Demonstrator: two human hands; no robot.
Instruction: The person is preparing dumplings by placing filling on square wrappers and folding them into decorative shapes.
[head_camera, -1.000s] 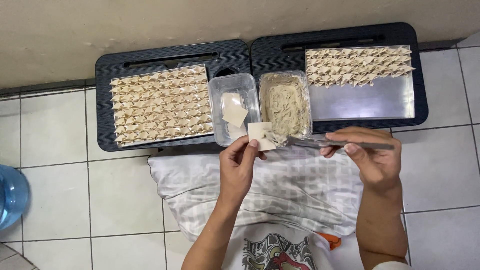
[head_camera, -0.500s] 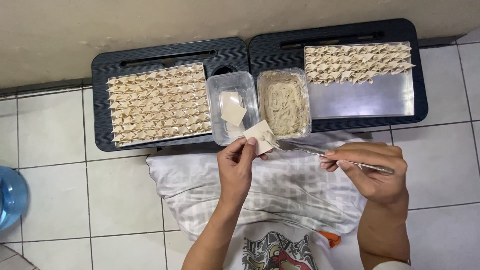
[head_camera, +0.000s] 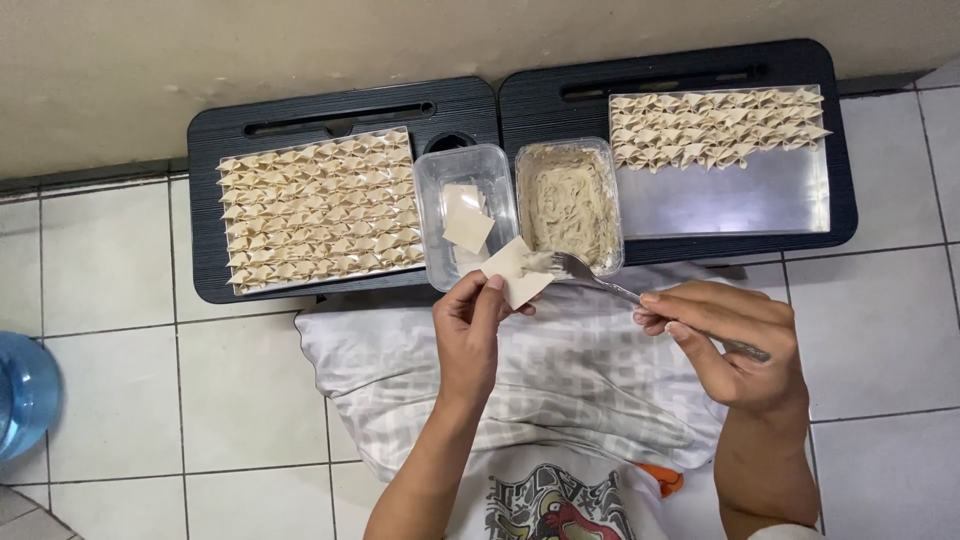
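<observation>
Fingers (head_camera: 492, 292) of our left hand (head_camera: 478, 330) are pinching a square wrapper (head_camera: 515, 272) flat and face-up, so filling can land on it. Our right hand (head_camera: 735, 345) is closing its fingers (head_camera: 668, 315) around a fork (head_camera: 600, 282), tines resting on the wrapper with a dab of filling. We are working just in front of the filling tub (head_camera: 570, 203) and the wrapper tub (head_camera: 465, 215), keeping both within reach. Two black tables (head_camera: 340, 110) are carrying folded dumplings (head_camera: 315, 210) in rows; the right tray (head_camera: 740, 200) is part filled. A cloth (head_camera: 560, 380) is covering our lap.

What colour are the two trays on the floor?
Both lap trays are black, clearest in the head view.
</observation>
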